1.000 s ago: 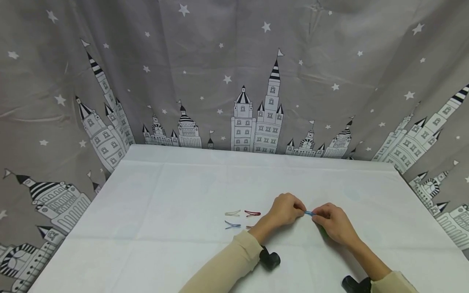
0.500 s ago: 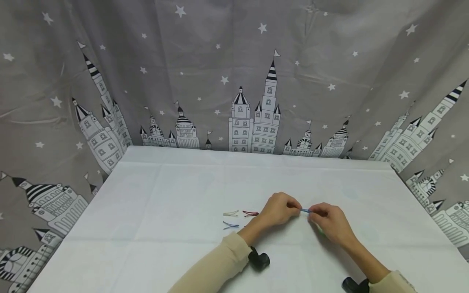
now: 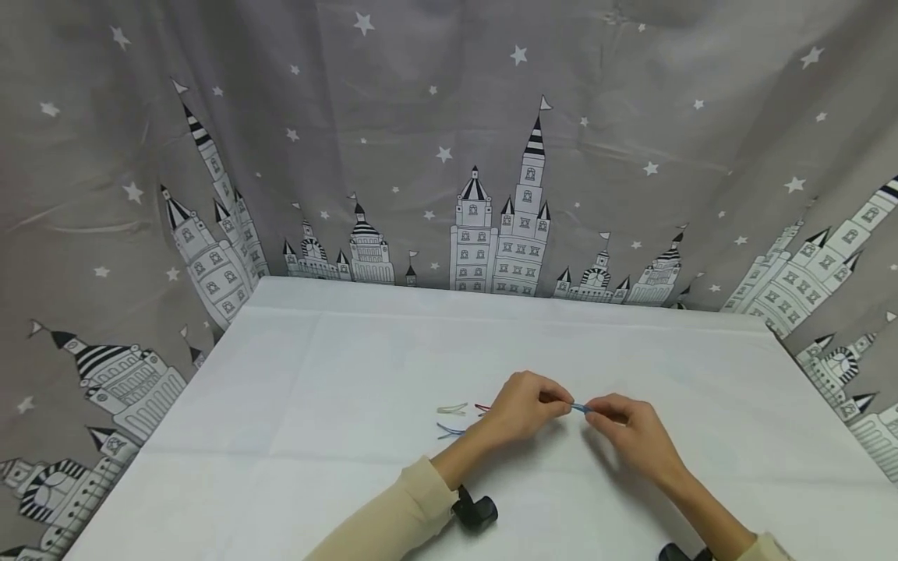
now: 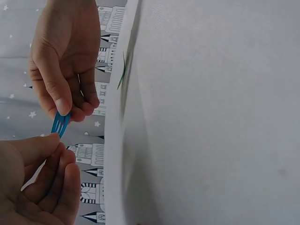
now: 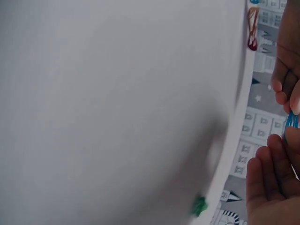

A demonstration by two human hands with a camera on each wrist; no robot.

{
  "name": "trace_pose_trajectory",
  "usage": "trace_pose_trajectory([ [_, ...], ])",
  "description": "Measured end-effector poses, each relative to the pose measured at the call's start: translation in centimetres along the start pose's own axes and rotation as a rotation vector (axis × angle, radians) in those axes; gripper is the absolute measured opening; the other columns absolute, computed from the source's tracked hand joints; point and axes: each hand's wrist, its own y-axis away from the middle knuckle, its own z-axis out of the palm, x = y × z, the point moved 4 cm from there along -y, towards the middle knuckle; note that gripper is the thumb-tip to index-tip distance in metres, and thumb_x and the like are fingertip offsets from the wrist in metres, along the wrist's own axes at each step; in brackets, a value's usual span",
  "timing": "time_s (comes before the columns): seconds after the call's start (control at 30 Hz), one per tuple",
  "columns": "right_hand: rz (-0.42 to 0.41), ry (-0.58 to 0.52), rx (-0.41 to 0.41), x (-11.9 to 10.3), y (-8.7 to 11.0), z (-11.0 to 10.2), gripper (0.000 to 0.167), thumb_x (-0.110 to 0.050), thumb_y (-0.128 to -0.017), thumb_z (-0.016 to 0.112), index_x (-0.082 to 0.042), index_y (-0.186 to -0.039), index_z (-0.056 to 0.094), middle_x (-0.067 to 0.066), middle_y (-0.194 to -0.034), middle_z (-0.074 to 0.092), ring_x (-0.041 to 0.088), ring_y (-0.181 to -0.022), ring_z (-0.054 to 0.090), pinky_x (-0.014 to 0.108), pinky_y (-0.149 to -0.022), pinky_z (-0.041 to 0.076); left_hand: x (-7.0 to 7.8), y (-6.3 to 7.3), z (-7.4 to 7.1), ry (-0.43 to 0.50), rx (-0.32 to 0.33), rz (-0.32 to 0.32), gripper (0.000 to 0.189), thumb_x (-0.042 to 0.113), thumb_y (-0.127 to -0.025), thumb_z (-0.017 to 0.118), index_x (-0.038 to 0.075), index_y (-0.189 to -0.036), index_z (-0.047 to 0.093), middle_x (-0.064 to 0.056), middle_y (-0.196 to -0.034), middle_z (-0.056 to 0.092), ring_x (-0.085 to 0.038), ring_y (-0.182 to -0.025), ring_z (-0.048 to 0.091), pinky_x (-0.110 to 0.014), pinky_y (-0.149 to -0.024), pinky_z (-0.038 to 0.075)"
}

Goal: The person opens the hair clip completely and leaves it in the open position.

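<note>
A small blue snap hair clip (image 3: 580, 407) is stretched between both hands just above the white table. My left hand (image 3: 529, 407) pinches one end of the clip between thumb and forefinger, and my right hand (image 3: 634, 432) pinches the other end. In the left wrist view the clip (image 4: 61, 124) shows slots along its body. Its ends lie under the fingertips. To the left of my left forearm rest a cream hair clip (image 3: 452, 409), a blue hair clip (image 3: 450, 431) and a red hair clip (image 3: 482, 407), partly covered by the arm.
A small green object (image 5: 199, 205) lies on the table (image 3: 337, 405) in the right wrist view. That view also shows a reddish-brown clip (image 5: 252, 28) near its top. A grey curtain (image 3: 393, 101) printed with castles and stars hangs behind the table.
Both hands have shifted slightly left, still pinching the blue hair clip. My left forearm now covers more of the red clip. The green object beneath my right hand is out of sight in the head view.
</note>
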Motion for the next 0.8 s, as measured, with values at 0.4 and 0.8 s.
trace_pose_trajectory([
  [0.4, -0.147, -0.090, -0.083, -3.0, 1.0, 1.7, 0.011, -0.012, -0.095, 0.066, -0.006, -0.099, 0.075, 0.003, -0.098, 0.072, 0.012, -0.093, 0.063, 0.030, -0.082, 0.051, 0.3, 3.6, -2.4, 0.032, -0.012, 0.041, 0.005, 0.011, -0.089, 0.074, 0.008, -0.093, 0.077, 0.009, -0.084, 0.070, 0.001, -0.074, 0.060, -0.019, -0.069, 0.050],
  [0.8, -0.245, -0.145, -0.148, -4.8, 2.2, 2.9, 0.009, -0.012, -0.096, 0.066, -0.012, -0.097, 0.075, 0.001, -0.095, 0.071, 0.013, -0.088, 0.062, 0.029, -0.076, 0.050, 0.7, 6.2, -3.9, -0.010, -0.062, 0.147, 0.007, 0.008, -0.086, 0.076, 0.008, -0.093, 0.079, 0.010, -0.080, 0.067, 0.001, -0.071, 0.056, -0.019, -0.065, 0.048],
])
